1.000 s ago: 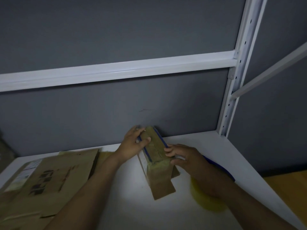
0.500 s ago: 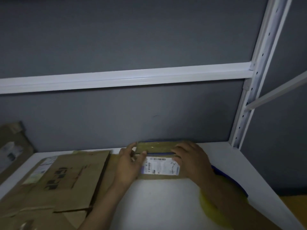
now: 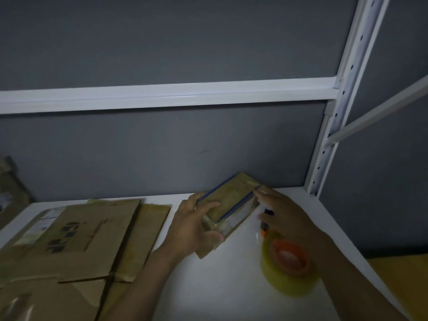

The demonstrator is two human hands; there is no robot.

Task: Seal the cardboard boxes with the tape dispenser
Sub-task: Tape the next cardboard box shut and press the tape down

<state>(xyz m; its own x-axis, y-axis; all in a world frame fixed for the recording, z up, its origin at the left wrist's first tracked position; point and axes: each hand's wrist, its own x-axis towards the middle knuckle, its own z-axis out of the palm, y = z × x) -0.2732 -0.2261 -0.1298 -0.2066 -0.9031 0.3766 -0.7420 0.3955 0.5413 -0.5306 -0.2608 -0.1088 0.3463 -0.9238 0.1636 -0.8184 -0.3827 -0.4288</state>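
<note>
Wall: a plain grey wall (image 3: 162, 42) fills the upper view behind the work area.
Rack: a white horizontal rail (image 3: 162, 97) crosses the wall and meets a white slotted upright (image 3: 333, 126) at the right.
Bench: a white bench (image 3: 231, 286) runs below the wall to the foot of the upright.
Flat cardboard: flattened cardboard sheets (image 3: 76, 235) with dark print lie overlapped on the left part of the bench.
Box: a small cardboard box (image 3: 231, 198) sits at the middle of the bench, just beside the wall. It is turned diagonally, with blue lines along its top edges and a pale label on its right side.
Tape dispenser: the tape dispenser (image 3: 289, 258), with a yellowish roll on an orange hub, is near the box on its right, under the right wrist.
Left hand: the left hand (image 3: 192, 228) grips the box's near end, thumb over the top, fingers wrapped round it.
Right hand: the right hand (image 3: 289, 216) has its fingers curled on the dispenser, one fingertip touching the box's far corner.
</note>
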